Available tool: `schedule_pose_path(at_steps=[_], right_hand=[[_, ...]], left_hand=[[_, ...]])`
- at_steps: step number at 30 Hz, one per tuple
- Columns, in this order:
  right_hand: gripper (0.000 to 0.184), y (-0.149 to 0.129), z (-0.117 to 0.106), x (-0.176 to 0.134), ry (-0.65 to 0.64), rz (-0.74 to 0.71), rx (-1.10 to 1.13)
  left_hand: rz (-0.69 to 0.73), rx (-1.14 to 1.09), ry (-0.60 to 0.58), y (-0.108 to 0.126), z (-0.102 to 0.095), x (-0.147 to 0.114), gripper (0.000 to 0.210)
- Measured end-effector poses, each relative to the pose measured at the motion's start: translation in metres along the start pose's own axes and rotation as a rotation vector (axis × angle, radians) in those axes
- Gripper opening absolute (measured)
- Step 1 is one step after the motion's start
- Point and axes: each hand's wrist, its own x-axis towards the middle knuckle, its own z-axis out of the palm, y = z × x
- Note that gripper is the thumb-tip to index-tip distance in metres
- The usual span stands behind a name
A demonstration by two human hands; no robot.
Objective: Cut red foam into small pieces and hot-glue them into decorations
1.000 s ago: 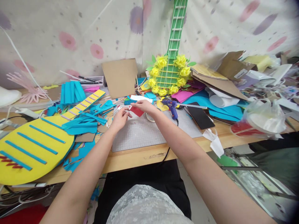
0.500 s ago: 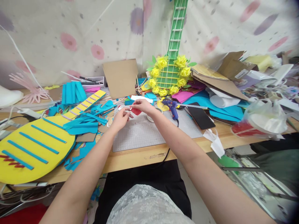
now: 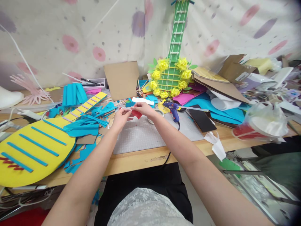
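Flowered cloth [image 3: 98, 31] backs the table [image 3: 138, 160]. Over the mat [image 3: 141, 138], my left hand [image 3: 120, 119] curls inward, fingers bent (whether gripping, I can't tell); the red piece [image 3: 137, 115] sits between it and my right hand [image 3: 144, 109], palm down, forearm slanting in, fingertips pinching it.

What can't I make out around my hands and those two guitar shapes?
In the head view:
Red piece: upper part hidden by the right hand.
Pale ring: partly covered by the right arm.
Green guitar shape: top cut off by upper edge.
Yellow guitar shape: outer end cut off by left edge.
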Motion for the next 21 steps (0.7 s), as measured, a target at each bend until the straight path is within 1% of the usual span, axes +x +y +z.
schedule_pose_path(at_steps=[4, 7, 10, 14, 18, 21], right_hand=[[0.022, -0.006, 0.001, -0.002, 0.048, 0.034, 0.017], [0.024, -0.009, 0.003, -0.001, 0.084, 0.068, 0.018], [0.024, -0.007, 0.004, 0.001, 0.075, 0.042, 0.047], [0.020, -0.004, 0.005, 0.001, 0.028, 0.002, 0.107], [0.021, -0.006, 0.003, -0.001, 0.017, 0.041, 0.166], [0.021, -0.007, 0.001, -0.002, 0.020, 0.061, 0.163]], left_hand=[[-0.008, 0.008, 0.011, 0.002, 0.000, -0.002, 0.008], [0.002, 0.017, 0.015, 0.000, -0.001, -0.001, 0.007], [0.008, 0.035, -0.001, -0.003, -0.002, 0.000, 0.009], [-0.011, 0.030, -0.017, -0.004, -0.003, 0.001, 0.011], [-0.091, -0.088, -0.011, 0.003, -0.004, 0.000, 0.025], [-0.136, -0.084, 0.022, 0.009, -0.006, 0.001, 0.027]])
